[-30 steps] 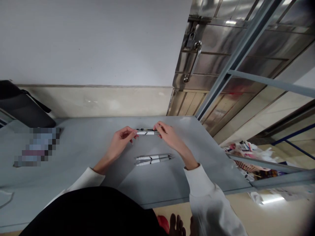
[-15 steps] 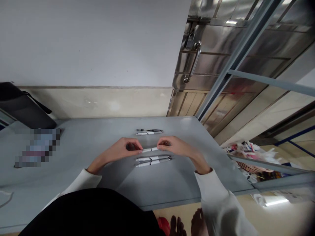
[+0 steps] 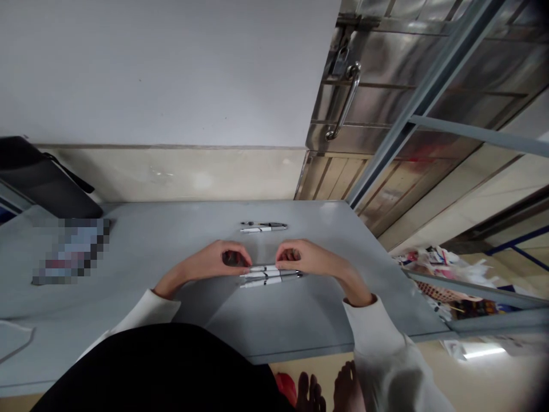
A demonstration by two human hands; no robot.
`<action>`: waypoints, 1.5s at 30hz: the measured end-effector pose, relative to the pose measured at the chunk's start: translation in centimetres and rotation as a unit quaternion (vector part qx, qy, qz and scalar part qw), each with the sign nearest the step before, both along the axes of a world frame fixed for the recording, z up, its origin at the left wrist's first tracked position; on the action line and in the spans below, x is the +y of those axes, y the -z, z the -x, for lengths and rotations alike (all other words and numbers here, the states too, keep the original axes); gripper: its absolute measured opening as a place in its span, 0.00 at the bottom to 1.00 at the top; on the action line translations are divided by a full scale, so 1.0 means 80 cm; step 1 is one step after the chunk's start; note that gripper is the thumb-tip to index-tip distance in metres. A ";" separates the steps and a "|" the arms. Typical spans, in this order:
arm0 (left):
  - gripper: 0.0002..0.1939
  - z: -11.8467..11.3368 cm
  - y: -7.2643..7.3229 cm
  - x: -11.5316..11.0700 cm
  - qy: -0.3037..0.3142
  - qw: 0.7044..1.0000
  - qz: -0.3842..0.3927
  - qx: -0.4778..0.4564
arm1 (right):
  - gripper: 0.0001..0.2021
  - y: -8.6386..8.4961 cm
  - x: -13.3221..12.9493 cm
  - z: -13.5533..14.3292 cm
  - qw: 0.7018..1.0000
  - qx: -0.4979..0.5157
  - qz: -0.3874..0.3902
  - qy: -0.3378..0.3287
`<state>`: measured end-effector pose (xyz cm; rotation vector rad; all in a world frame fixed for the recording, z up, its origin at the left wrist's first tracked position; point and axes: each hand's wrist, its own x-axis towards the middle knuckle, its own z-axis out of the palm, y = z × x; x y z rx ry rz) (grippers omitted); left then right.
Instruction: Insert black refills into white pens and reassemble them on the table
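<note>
As the white pen (image 3: 263, 268) shifts nearer the body, from mid-table to just beside the near pens (image 3: 268, 281), the left hand (image 3: 214, 258) and right hand (image 3: 312, 258) pinch its ends, fingertips closed; three now lie grouped, contact unclear.

it looks like a plain room in a home or dormitory, with a padlocked metal door (image 3: 377, 86) beyond the table's (image 3: 141, 246) far right corner and bare feet (image 3: 311, 392) below its near edge.

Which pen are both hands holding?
The white pen at the far side of the nearer group; it alone is pinched between left hand and right hand.
</note>
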<state>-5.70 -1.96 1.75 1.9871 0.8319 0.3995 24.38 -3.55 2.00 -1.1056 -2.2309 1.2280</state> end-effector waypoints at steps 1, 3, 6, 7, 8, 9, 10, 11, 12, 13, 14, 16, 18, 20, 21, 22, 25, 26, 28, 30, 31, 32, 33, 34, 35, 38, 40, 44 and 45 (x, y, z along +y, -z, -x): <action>0.11 0.000 0.000 0.000 0.006 1.000 -0.005 0.005 | 0.08 -0.003 -0.001 0.000 1.000 -0.005 0.011 -0.001; 0.12 0.001 -0.001 0.001 0.007 1.000 -0.013 0.017 | 0.10 -0.010 -0.004 0.001 0.999 -0.014 0.028 -0.005; 0.12 0.001 -0.003 0.000 0.001 0.999 -0.018 0.028 | 0.11 -0.014 -0.006 0.002 0.999 -0.016 0.042 -0.007; 0.12 0.001 -0.003 -0.001 0.001 0.999 -0.019 0.029 | 0.11 -0.014 -0.006 0.002 0.999 -0.017 0.045 -0.008; 0.12 0.000 -0.004 -0.002 0.002 0.999 -0.020 0.028 | 0.11 -0.014 -0.006 0.002 0.999 -0.017 0.047 -0.007; 0.11 0.000 -0.004 -0.002 0.001 0.999 -0.021 0.027 | 0.10 -0.013 -0.006 0.002 0.999 -0.018 0.047 -0.005; 0.11 -0.001 -0.003 -0.003 -0.003 0.999 -0.021 0.024 | 0.11 -0.011 -0.006 0.002 0.999 -0.017 0.044 -0.001; 0.11 -0.001 -0.002 -0.003 -0.008 1.000 -0.020 0.021 | 0.11 -0.010 -0.005 0.002 0.999 -0.015 0.040 0.002; 0.11 -0.002 0.000 -0.002 -0.017 0.999 -0.023 0.016 | 0.12 -0.008 -0.005 0.002 0.999 -0.014 0.036 0.004; 0.12 -0.002 0.002 -0.001 -0.030 0.999 -0.031 0.012 | 0.12 -0.007 -0.005 0.002 0.999 -0.014 0.030 0.007; 0.13 -0.002 0.005 0.002 -0.051 0.998 -0.048 0.007 | 0.13 -0.006 -0.004 0.002 1.000 -0.015 0.022 0.009; 0.13 -0.003 0.013 0.009 -0.113 0.988 -0.104 -0.005 | 0.14 -0.005 -0.003 0.002 1.000 -0.018 0.006 0.015; 0.12 -0.002 0.021 0.019 -0.182 0.967 -0.176 -0.019 | 0.14 -0.003 -0.001 0.002 0.999 -0.021 -0.007 0.025; 0.11 -0.002 0.028 0.028 -0.207 0.950 -0.231 -0.013 | 0.14 -0.001 0.001 0.002 0.999 -0.022 -0.017 0.036; 0.11 -0.003 0.030 0.033 -0.211 0.944 -0.252 -0.004 | 0.15 0.000 0.002 0.002 0.999 -0.023 -0.021 0.042; 0.10 -0.004 0.032 0.036 -0.209 0.940 -0.269 0.007 | 0.15 0.001 0.002 0.003 0.998 -0.024 -0.025 0.046; 0.09 -0.008 0.038 0.044 -0.190 0.932 -0.306 0.043 | 0.15 0.004 0.004 0.004 0.998 -0.026 -0.032 0.054; 0.09 -0.010 0.039 0.045 -0.181 0.931 -0.313 0.053 | 0.15 0.005 0.005 0.004 0.997 -0.027 -0.032 0.057; 0.08 -0.013 0.044 0.048 -0.166 0.932 -0.315 0.067 | 0.14 0.004 0.005 0.005 0.997 -0.030 -0.032 0.068; 0.08 -0.015 0.047 0.049 -0.157 0.936 -0.307 0.071 | 0.14 0.004 0.006 0.007 0.995 -0.034 -0.037 0.082; 0.08 -0.015 0.048 0.049 -0.155 0.938 -0.303 0.070 | 0.14 0.003 0.007 0.007 0.994 -0.037 -0.042 0.090; 0.08 -0.015 0.048 0.049 -0.155 0.939 -0.299 0.066 | 0.14 0.003 0.007 0.008 0.993 -0.041 -0.051 0.100; 0.08 -0.015 0.048 0.049 -0.156 0.941 -0.294 0.060 | 0.14 0.002 0.008 0.009 0.991 -0.047 -0.062 0.111; 0.08 -0.015 0.046 0.048 -0.161 0.943 -0.286 0.051 | 0.14 0.002 0.009 0.010 0.988 -0.053 -0.076 0.125; 0.09 -0.015 0.044 0.046 -0.169 0.946 -0.275 0.041 | 0.14 0.003 0.011 0.011 0.984 -0.057 -0.095 0.141; 0.09 -0.015 0.035 0.039 -0.208 0.951 -0.228 0.009 | 0.10 0.007 0.015 0.011 0.961 -0.058 -0.182 0.198; 0.10 -0.017 0.030 0.034 -0.219 0.955 -0.200 -0.015 | 0.07 0.012 0.019 0.009 0.944 -0.054 -0.235 0.224; 0.11 -0.021 0.028 0.029 -0.227 0.957 -0.167 -0.073 | 0.07 0.019 0.024 0.006 0.939 -0.045 -0.276 0.202; 0.11 -0.021 0.028 0.028 -0.231 0.956 -0.159 -0.083 | 0.07 0.020 0.025 0.006 0.941 -0.041 -0.275 0.195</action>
